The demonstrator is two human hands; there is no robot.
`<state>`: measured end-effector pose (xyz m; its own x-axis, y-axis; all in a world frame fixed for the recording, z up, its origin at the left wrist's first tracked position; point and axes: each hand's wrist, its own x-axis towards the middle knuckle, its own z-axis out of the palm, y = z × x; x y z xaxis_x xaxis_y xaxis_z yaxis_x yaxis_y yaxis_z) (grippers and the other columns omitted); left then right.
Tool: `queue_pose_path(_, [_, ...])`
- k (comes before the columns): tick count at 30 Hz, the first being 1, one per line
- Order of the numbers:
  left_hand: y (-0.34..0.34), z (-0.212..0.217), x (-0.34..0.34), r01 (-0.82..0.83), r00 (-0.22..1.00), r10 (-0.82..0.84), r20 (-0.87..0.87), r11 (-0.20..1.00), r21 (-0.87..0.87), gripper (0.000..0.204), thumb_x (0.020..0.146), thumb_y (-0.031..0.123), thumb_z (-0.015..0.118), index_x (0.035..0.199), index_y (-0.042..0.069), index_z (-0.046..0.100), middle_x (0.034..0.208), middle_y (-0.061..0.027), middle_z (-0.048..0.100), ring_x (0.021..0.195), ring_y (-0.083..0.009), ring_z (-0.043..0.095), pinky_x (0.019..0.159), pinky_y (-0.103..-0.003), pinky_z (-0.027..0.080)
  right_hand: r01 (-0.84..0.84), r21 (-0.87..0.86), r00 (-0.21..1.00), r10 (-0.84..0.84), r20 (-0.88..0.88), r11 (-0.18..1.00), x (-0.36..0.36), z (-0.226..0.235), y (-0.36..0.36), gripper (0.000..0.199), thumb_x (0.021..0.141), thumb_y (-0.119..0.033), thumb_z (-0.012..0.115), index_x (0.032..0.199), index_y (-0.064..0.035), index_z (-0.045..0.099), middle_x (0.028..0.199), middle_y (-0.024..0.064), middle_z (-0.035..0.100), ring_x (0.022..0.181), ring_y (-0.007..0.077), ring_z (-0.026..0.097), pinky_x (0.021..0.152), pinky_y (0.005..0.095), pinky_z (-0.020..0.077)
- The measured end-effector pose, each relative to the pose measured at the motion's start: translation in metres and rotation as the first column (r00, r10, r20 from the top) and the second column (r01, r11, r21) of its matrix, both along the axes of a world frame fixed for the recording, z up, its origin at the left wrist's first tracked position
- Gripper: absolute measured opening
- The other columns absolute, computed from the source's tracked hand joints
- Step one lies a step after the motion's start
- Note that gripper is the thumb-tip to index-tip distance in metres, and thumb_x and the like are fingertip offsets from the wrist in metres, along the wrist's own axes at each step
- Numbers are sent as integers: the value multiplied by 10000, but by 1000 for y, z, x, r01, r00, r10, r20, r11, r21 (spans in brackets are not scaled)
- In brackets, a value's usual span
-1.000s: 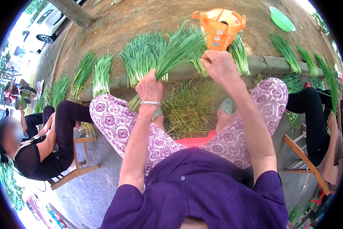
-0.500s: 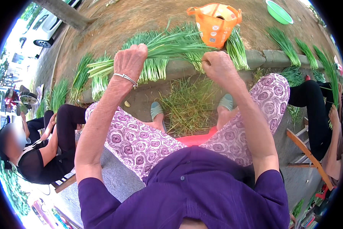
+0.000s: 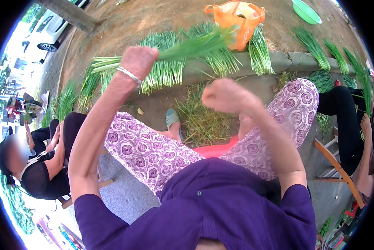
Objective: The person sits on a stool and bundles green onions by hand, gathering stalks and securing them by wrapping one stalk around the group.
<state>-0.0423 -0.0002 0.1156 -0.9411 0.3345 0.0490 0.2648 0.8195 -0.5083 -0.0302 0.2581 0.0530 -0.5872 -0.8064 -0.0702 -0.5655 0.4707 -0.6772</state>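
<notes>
My left hand point(image 3: 139, 62) is closed round a bunch of chives point(image 3: 105, 64), raised in front of me. Pale stem ends stick out to its left, and the long green leaves, blurred by motion, fan out to the right. My right hand point(image 3: 226, 96) is curled into a fist over the heap of yellowed trimmings point(image 3: 209, 121) on the ground between my feet. Motion smears its fingers, and whatever may be in them is hidden. Beyond my hands, several more bunches of chives point(image 3: 164, 75) lean along the stone kerb point(image 3: 278, 62).
An orange bag point(image 3: 241, 27) stands behind the kerb, with a green basin point(image 3: 306, 12) farther right. Something pink-red point(image 3: 216, 149) lies between my legs. A seated person point(image 3: 45, 173) is close on my left; another person's arm point(image 3: 365, 137) and a wooden chair point(image 3: 334, 164) are at right.
My right hand has moved down and toward me, away from the leaf tips. My left hand has shifted slightly left, still gripping the chives, whose leaves have swung upward.
</notes>
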Motion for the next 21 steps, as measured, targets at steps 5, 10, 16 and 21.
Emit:
queue_pose_path(5, [13, -29, -9, -30, 996, 29, 87, 999, 13, 52, 803, 92, 601, 788, 90, 651, 753, -117, 676, 745, -255, 697, 607, -377, 561, -30, 57, 998, 27, 55, 998, 21, -14, -9, 225, 791, -217, 561, 724, -20, 646, 689, 196, 620, 705, 386, 618, 677, 468, 492])
queue_pose_path(10, [10, -29, 3, -171, 984, 137, 110, 898, 406, 121, 820, 168, 609, 814, 50, 631, 787, -150, 668, 818, -335, 661, 669, -443, 521, -16, 88, 1000, 16, 5, 996, 31, -6, -14, 242, 793, -236, 592, 717, -12, 641, 689, 207, 620, 702, 393, 613, 666, 473, 486])
queue_pose_path(16, [17, -50, 20, -569, 817, -110, 566, -308, 762, 280, 881, 286, 673, 928, 11, 643, 613, -7, 560, 455, -78, 487, 410, -249, 400, 118, -9, 990, -118, -72, 993, 23, -5, -19, 211, 784, -214, 595, 748, -13, 649, 724, 199, 636, 738, 383, 625, 682, 470, 492])
queue_pose_path(21, [34, -61, 42, -607, 785, -399, 474, -645, 464, 341, 926, 293, 600, 1088, -7, 589, 606, -4, 522, 473, -91, 453, 492, -266, 412, 287, -240, 953, -302, -27, 927, 9, 2, -15, 151, 772, -135, 575, 815, -16, 657, 758, 190, 651, 749, 375, 635, 671, 467, 497])
